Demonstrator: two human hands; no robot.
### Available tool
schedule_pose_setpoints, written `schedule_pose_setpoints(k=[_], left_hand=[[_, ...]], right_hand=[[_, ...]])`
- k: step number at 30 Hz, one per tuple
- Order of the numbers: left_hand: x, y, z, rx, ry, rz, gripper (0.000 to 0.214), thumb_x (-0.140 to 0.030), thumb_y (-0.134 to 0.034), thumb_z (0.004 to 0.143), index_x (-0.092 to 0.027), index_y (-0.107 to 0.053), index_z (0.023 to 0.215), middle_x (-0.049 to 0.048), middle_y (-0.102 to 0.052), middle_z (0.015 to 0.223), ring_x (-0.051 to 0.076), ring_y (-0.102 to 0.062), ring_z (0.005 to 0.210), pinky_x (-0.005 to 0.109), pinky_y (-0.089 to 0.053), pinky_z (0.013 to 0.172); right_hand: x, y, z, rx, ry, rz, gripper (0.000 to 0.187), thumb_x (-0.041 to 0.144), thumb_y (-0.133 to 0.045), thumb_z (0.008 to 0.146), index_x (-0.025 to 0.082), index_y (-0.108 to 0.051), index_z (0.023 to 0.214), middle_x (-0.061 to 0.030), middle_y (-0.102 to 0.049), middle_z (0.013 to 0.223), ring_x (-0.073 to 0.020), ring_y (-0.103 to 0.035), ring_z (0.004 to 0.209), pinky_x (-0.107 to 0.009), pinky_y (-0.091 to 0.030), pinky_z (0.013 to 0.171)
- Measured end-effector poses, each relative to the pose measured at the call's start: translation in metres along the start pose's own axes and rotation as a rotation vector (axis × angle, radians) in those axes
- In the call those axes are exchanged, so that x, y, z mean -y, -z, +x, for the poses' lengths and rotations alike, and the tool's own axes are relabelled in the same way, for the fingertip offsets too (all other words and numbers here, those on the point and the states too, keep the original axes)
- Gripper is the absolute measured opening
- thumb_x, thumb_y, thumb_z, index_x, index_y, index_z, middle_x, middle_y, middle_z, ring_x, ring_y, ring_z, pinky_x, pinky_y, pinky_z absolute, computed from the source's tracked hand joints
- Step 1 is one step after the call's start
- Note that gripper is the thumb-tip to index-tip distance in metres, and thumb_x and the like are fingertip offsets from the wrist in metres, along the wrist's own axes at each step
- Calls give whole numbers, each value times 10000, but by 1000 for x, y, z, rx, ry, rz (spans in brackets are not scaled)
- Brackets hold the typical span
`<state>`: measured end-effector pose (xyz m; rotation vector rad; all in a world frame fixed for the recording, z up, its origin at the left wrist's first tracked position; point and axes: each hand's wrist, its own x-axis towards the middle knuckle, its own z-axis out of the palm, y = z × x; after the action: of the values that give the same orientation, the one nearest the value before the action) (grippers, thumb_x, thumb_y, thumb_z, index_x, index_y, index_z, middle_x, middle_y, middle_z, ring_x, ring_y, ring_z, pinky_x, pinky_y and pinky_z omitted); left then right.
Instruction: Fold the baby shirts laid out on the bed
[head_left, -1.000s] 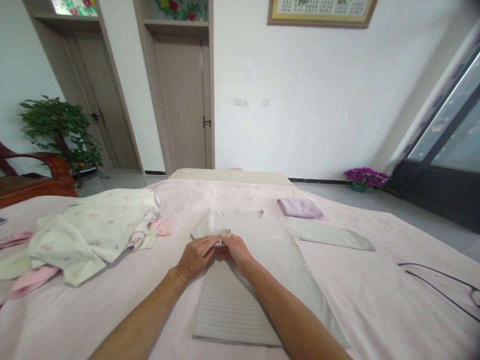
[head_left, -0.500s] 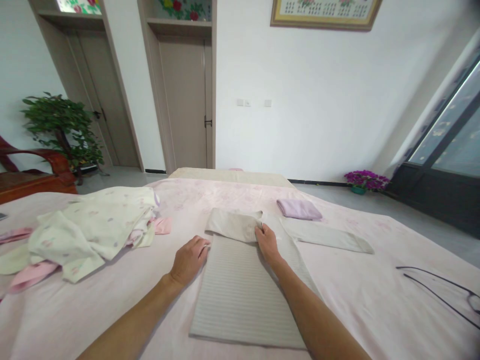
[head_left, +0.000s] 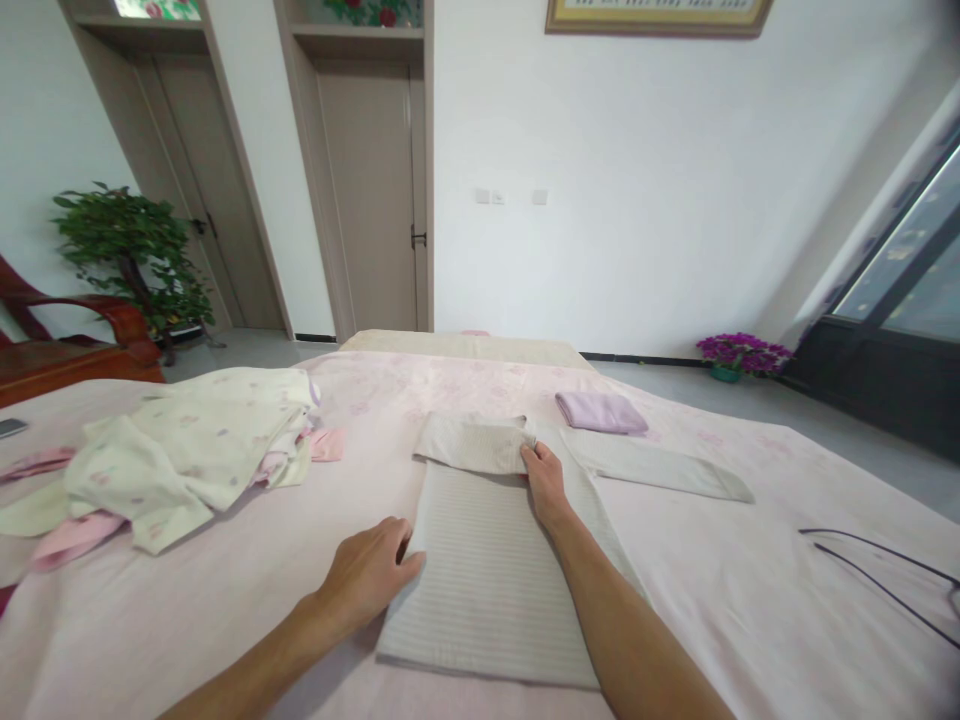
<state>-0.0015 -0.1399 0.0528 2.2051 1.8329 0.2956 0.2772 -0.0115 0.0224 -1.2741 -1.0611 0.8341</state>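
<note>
A pale grey striped long-sleeved shirt lies flat on the pink bedspread, its left sleeve folded across the chest and its right sleeve stretched out to the right. My right hand presses on the folded sleeve's cuff near the collar, fingers together. My left hand rests at the shirt's left edge, fingers curled onto the fabric.
A heap of cream and pink clothes lies to the left. A folded lilac cloth sits behind the shirt. A black cable trails on the right. A phone, wooden chair and potted plant stand at far left.
Both hands held the left sleeve's cuff over the shirt's middle; the right hand carried it across to the collar. The left hand let go and slid down the shirt's left edge.
</note>
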Motion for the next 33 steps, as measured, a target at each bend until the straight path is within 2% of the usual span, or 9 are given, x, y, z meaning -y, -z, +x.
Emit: schedule_pose_setpoints(k=[3, 11, 21, 24, 26, 28, 30, 33], left_hand=[[-5, 2, -2, 46, 34, -75, 138, -347, -524, 841, -242, -572, 916, 3, -687, 831, 192, -633, 755, 271, -325, 634], [-22, 11, 0, 79, 1, -278, 337, -272, -508, 826, -239, -607, 1147, 25, -720, 877, 192, -648, 790, 252, -382, 664], [-47, 9, 3, 145, -115, -199, 402, -244, -500, 827, -259, -629, 1208, 35, -733, 895, 211, -661, 802, 266, -414, 693], [-50, 11, 7, 196, -176, -255, 314, -292, -539, 834, -269, -677, 1115, 19, -731, 854, 204, -661, 768, 256, -417, 671], [-49, 12, 14, 230, -223, -326, 236, -368, -516, 876, -260, -711, 956, 13, -721, 800, 187, -655, 723, 246, -423, 648], [-47, 11, 26, 254, -211, -430, 331, -435, -454, 920, -234, -707, 848, 13, -701, 736, 164, -636, 648, 239, -433, 614], [-45, 5, 43, 243, -119, -607, 359, -453, -450, 925, -201, -706, 914, 25, -704, 751, 153, -635, 623, 236, -455, 589], [-47, -8, 74, 147, 66, -1019, 396, -399, -575, 884, -148, -640, 1183, 107, -725, 1046, 172, -697, 816, 247, -531, 679]], right_hand=[[0, 4, 2, -12, -39, 57, 333, 496, -586, 702, 178, -633, 786, 17, -608, 661, -163, -527, 636, -251, -434, 550], [11, 16, 10, -49, -121, 268, 357, 473, -658, 665, 189, -676, 881, -4, -666, 801, -156, -574, 723, -239, -485, 581], [54, 36, 20, -192, -78, 454, 343, 403, -691, 639, 221, -679, 929, 26, -658, 785, -121, -548, 667, -208, -448, 544], [64, 42, 21, -201, -53, 494, 340, 390, -698, 633, 215, -673, 923, 27, -661, 783, -119, -552, 659, -204, -433, 529], [68, 44, 20, -200, -48, 512, 343, 385, -703, 632, 213, -675, 928, 27, -666, 801, -115, -554, 661, -198, -422, 522], [72, 44, 18, -185, -49, 514, 341, 383, -707, 637, 213, -677, 931, 29, -667, 809, -113, -556, 666, -197, -422, 523], [75, 41, 16, -158, -49, 517, 331, 381, -710, 647, 212, -678, 929, 30, -665, 797, -115, -558, 666, -200, -425, 525], [83, 35, 10, -83, -27, 543, 317, 370, -715, 668, 208, -673, 937, 27, -664, 792, -118, -560, 665, -202, -429, 525]])
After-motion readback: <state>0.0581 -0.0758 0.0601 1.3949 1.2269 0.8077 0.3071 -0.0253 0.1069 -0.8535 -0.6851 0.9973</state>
